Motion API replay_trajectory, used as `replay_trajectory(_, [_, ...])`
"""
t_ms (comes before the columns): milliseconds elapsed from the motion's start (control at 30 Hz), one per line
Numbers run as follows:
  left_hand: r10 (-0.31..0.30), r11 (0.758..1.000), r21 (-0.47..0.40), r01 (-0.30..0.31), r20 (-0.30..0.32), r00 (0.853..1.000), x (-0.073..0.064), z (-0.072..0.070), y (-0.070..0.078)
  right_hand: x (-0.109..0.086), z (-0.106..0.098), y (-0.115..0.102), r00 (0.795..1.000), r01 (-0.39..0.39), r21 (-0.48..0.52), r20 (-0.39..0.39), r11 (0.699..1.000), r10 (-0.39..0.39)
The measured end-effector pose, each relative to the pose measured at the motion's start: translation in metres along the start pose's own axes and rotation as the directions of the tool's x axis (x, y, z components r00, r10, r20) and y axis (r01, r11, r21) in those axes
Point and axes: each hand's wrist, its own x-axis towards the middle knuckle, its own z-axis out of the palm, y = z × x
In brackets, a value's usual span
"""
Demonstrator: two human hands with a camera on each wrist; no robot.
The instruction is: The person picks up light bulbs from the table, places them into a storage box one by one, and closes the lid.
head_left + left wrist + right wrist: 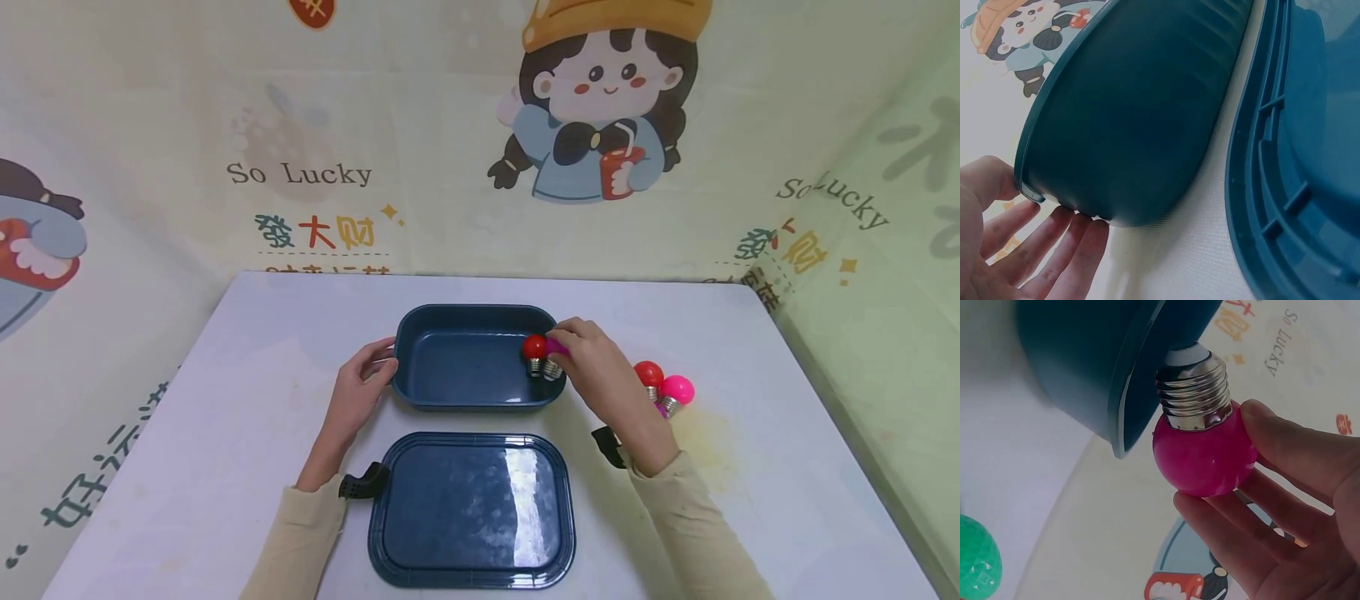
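My right hand [600, 367] pinches a pink light bulb [1204, 453] by its round globe, between thumb and fingers. The bulb's silver screw base points into the right end of a dark blue plastic box [457, 367]. Inside the box, close to that bulb, a red light bulb [534, 347] is visible. At the box's left end, my left hand [360, 387] holds the rim, thumb at the edge and fingertips against the outer wall. In front of the box lies its dark blue lid [457, 508].
Right of my right forearm lie another red bulb [648, 373] and a bright pink bulb [678, 389], with a purple bit beside them. A green faceted bulb [979, 556] shows in the right wrist view. The white table [277, 400] meets printed cloth walls.
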Motion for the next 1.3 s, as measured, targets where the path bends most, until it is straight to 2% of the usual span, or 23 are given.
replay_trajectory(500, [-0.022,1.0,0.005,0.022,-0.005,1.0,0.001,-0.001,0.002,0.007,0.01,-0.009,0.999,0.033,-0.015,0.036,0.999,-0.033])
replay_trajectory(567, [-0.021,1.0,0.003,0.021,-0.004,1.0,0.002,0.0,-0.001,0.008,0.012,-0.009,0.998,0.046,-0.01,0.038,0.999,-0.046])
replay_trajectory(800, [-0.011,1.0,-0.014,0.011,-0.01,1.0,0.013,0.002,-0.035,0.012,0.021,-0.009,0.996,0.081,-0.005,0.038,0.997,-0.081])
replay_trajectory(867, [0.0,1.0,-0.008,-0.001,-0.016,1.0,0.015,0.002,-0.04,0.012,0.023,-0.009,0.995,0.095,-0.008,0.041,0.995,-0.095])
replay_trajectory(1100, [0.029,1.0,-0.003,-0.03,-0.03,0.999,0.016,0.003,-0.045,0.016,0.033,-0.008,0.988,0.142,-0.019,0.057,0.99,-0.14])
replay_trajectory(1300, [0.031,1.0,0.003,-0.031,-0.033,0.999,0.017,0.003,-0.047,0.018,0.041,-0.007,0.985,0.155,-0.019,0.075,0.988,-0.154])
